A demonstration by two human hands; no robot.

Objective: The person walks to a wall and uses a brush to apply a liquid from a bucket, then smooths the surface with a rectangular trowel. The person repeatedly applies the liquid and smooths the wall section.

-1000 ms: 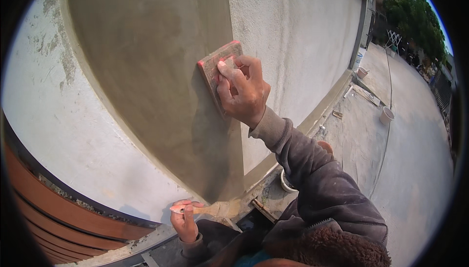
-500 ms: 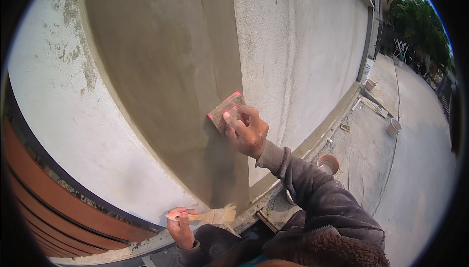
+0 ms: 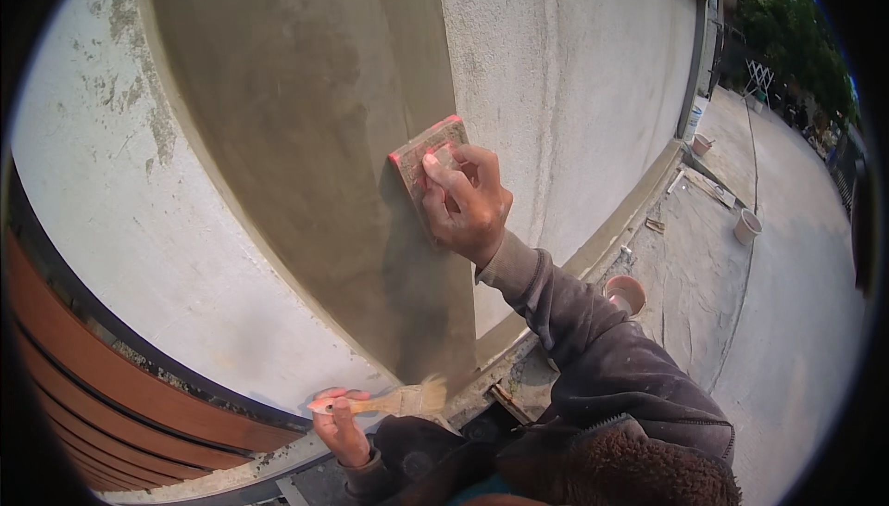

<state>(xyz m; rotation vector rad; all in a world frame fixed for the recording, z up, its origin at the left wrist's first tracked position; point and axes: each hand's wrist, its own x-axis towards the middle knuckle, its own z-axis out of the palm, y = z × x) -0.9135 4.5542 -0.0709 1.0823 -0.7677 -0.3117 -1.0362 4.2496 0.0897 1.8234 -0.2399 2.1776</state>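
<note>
My right hand [image 3: 468,196] is wrapped round the handle of a worn, red-edged rectangular float [image 3: 412,162], which rests against the grey, smooth plaster band [image 3: 269,99] near its right side. Beside the band is rough white wall [image 3: 574,89], and a pale wall face [image 3: 120,210] curves away at the left. Low in the view my left hand [image 3: 343,432] holds a wooden-handled paintbrush [image 3: 389,404] level, its pale bristles pointing right beside the foot of the band.
A pink bucket [image 3: 625,291] stands on the concrete ground beside my arm, with smaller pails [image 3: 747,225] farther right among pipe pieces and scraps. Orange-brown slats [image 3: 120,376] run at the lower left. Trees, a folding rack [image 3: 757,76] and clutter are at the back right.
The float in my right hand moved down the plaster band, then back up part of the way. My left hand still holds the brush, shifted slightly left in view.
</note>
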